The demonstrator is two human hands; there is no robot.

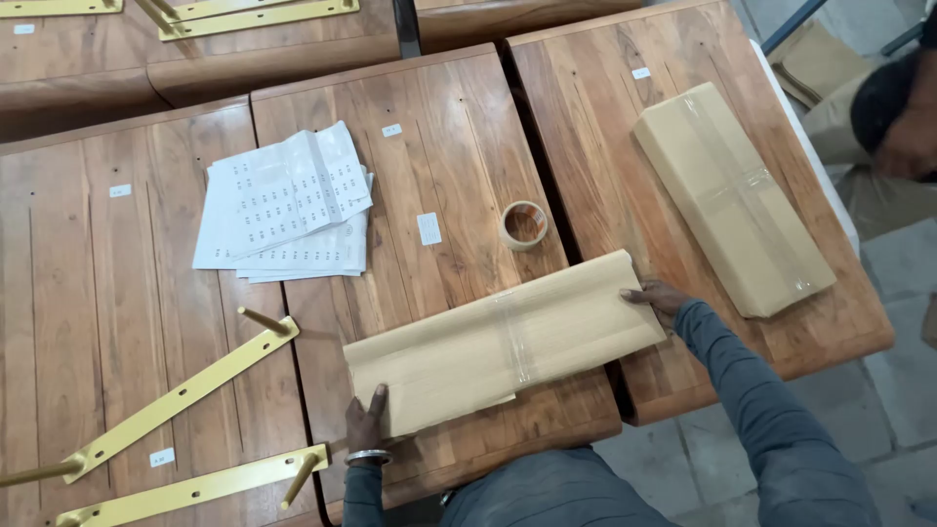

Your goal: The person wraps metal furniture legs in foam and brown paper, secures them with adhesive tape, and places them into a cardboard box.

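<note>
A long flat parcel wrapped in brown corrugated cardboard (488,342) lies across two wooden boards, with clear tape around its middle. My left hand (366,422) presses on its near left corner, a metal bangle on the wrist. My right hand (656,296) grips its right end, the fingers laid on top. A roll of brown packing tape (524,225) stands just beyond the parcel on the middle board.
A second taped cardboard parcel (732,195) lies on the right board (586,127). A stack of white label sheets (283,200) rests on the left. Gold metal brackets (176,395) lie at the near left and top. Another person (893,117) crouches at the far right.
</note>
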